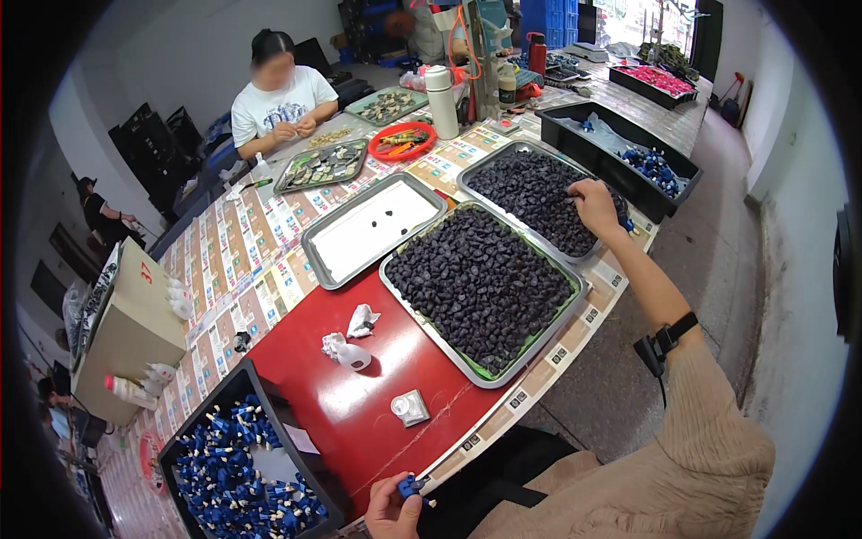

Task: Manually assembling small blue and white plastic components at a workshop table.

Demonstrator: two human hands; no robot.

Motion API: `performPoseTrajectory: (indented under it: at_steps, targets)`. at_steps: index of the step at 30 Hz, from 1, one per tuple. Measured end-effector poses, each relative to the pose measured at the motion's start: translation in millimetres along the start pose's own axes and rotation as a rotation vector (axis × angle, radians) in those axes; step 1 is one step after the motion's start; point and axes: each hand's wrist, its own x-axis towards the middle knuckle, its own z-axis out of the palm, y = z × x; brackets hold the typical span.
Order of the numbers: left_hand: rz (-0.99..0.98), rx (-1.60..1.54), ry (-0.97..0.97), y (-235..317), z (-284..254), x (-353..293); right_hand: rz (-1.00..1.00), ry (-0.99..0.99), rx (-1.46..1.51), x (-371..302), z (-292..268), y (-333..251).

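My left hand is at the bottom edge with its fingers closed round a small blue figurine. My right hand reaches over the far tray of small black pieces. Its thumb and fingers are pinched together at the pieces; what lies between them is too small to make out. Closer to me, a second metal tray is heaped with more black pieces. Many blue figurines with pale ends fill a black bin at the lower left.
On the red board are a small white bottle, crumpled tissue and a square white dish. Beyond them lies a white-bottomed tray. A black crate stands at far right. A co-worker sits across the table.
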Motion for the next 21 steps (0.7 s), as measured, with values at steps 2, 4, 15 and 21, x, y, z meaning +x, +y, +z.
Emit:
performPoseTrajectory:
  at_steps: [2,4,15,21]
  targets:
    - [0.006,-0.012,-0.014,-1,2,0,0.047,-0.085,0.01,1,7,1]
    - [0.013,-0.008,-0.004,-5,2,-1,0.049,-0.209,-0.101,1,9,5]
    - [-0.039,-0.031,0.034,-7,-2,-5,0.139,-0.17,0.051,1,-7,-5]
    - [-0.069,-0.06,0.048,-10,-6,-4,0.455,-0.355,0.798,-15,-18,-55]
